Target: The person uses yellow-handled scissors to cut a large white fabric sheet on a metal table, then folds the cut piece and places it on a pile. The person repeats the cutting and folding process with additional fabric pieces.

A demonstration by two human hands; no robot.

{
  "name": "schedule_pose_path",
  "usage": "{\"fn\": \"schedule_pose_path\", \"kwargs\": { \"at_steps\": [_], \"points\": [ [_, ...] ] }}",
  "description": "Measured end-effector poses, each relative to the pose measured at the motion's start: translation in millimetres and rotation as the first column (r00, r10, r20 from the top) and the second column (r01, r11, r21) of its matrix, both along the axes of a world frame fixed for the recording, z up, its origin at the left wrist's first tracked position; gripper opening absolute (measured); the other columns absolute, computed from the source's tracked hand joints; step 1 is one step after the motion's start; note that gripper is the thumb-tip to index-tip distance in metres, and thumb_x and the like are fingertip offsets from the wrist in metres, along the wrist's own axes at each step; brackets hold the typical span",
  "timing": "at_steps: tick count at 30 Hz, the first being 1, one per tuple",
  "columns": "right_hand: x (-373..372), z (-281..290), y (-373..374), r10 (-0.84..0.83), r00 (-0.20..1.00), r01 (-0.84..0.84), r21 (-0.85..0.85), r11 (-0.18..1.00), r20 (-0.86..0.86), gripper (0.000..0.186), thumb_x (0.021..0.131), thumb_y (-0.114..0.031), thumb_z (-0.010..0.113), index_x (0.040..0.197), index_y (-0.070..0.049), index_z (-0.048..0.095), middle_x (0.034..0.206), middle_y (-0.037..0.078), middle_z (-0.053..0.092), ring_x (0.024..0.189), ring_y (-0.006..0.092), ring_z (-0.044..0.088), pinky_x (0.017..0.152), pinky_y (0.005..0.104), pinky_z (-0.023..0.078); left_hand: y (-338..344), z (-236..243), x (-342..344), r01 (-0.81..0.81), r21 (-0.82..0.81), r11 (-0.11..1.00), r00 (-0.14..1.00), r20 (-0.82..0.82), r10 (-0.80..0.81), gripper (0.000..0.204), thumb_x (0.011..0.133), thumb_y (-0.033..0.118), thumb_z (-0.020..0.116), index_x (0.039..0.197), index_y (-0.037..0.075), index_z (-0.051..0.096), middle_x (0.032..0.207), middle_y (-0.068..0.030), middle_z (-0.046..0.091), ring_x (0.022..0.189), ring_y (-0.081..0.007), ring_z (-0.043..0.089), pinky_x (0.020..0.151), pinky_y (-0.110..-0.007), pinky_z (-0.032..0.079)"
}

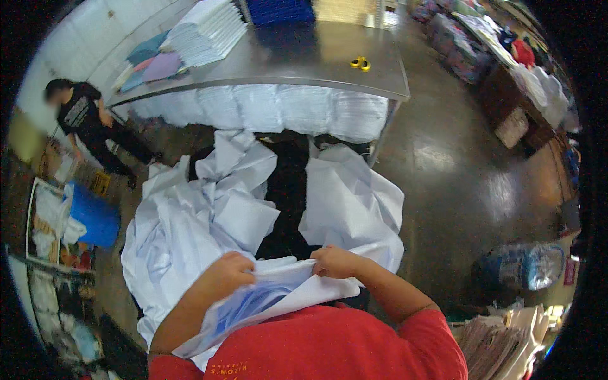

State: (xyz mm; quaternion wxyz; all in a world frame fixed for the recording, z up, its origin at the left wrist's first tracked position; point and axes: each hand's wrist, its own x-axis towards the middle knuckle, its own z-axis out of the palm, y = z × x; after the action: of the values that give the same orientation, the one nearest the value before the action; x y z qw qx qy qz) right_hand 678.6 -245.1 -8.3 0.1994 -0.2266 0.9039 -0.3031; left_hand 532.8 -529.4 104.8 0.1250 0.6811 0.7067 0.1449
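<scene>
Close in front of my body lies a large white cloth (332, 291), partly gathered, with a bluish fold showing on its near side. My left hand (229, 273) is closed on the cloth's upper edge, its fingers curled and slightly blurred. A short way to the right, my right hand (337, 262) pinches the same edge with bent fingers. Beyond my hands, a big crumpled heap of white fabric (177, 221) spreads to the left. Another white fabric piece (351, 196) drapes on the right, with a black surface (284, 196) between the two.
Ahead stands a metal table (297, 57) with yellow-handled scissors (360, 63) and a stack of folded white cloths (206, 35). Wrapped white bundles (304, 109) sit beneath it. A person in black (85, 114) walks at the left, near a blue bin (95, 215). Plastic-wrapped packs (522, 266) lie right.
</scene>
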Motion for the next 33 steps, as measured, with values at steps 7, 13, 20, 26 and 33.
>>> {"fn": "schedule_pose_path", "kwargs": {
  "at_steps": [7,13,20,26,33],
  "points": [
    [-39,-49,-25,0.304,0.951,-0.286,-0.195,0.938,0.065,0.018,0.076,-0.018,0.069,0.092,-0.008,0.071,0.099,0.012,0.061,0.096,0.0307,0.058,0.082,0.0385,0.046,-122,75,21,-0.575,0.034,0.817,0.776,-0.293,0.559,0.007,0.068,0.013,0.066,0.075,0.013,0.066,0.085,-0.0053,0.064,0.087,-0.0239,0.061,0.092,-0.041,0.044],
    [-52,-100,-85,0.153,0.988,-0.12,-0.464,0.878,0.033,0.016,0.078,-0.013,0.069,0.092,-0.007,0.07,0.124,0.016,0.055,0.109,0.0316,0.056,0.091,0.0386,0.046,-139,164,75,-0.564,0.402,0.721,0.511,-0.515,0.688,0.012,0.061,0.011,0.066,0.072,0.012,0.062,0.08,-0.0049,0.062,0.081,-0.0246,0.062,0.085,-0.046,0.047],
    [-34,-120,-106,-0.053,0.993,0.105,-0.565,0.818,0.107,0.015,0.078,-0.006,0.07,0.092,-0.007,0.069,0.147,0.015,0.034,0.118,0.0307,0.054,0.095,0.0387,0.047,-135,208,86,-0.51,0.425,0.748,0.329,-0.707,0.626,0.015,0.06,0.013,0.063,0.074,0.01,0.06,0.083,-0.0064,0.062,0.082,-0.0257,0.062,0.081,-0.045,0.048],
    [-62,-113,-99,-0.203,0.969,0.242,-0.696,0.676,0.14,0.016,0.078,-0.004,0.069,0.094,-0.006,0.068,0.15,0.017,0.027,0.112,0.0284,0.057,0.088,0.0366,0.05,-129,226,97,-0.364,0.469,0.805,0.355,-0.729,0.585,0.015,0.058,0.018,0.062,0.071,0.012,0.061,0.083,-0.0056,0.063,0.081,-0.0254,0.063,0.08,-0.045,0.048],
    [-113,-96,-97,0.025,0.999,-0.042,-0.504,0.863,-0.041,0.014,0.078,-0.006,0.068,0.091,-0.006,0.07,0.129,0.015,0.051,0.094,0.0282,0.062,0.078,0.036,0.05,-111,233,127,-0.401,0.54,0.74,0.361,-0.649,0.669,0.013,0.06,0.02,0.064,0.07,0.013,0.061,0.083,-0.004,0.063,0.08,-0.0267,0.063,0.08,-0.048,0.047]
  ]
}}
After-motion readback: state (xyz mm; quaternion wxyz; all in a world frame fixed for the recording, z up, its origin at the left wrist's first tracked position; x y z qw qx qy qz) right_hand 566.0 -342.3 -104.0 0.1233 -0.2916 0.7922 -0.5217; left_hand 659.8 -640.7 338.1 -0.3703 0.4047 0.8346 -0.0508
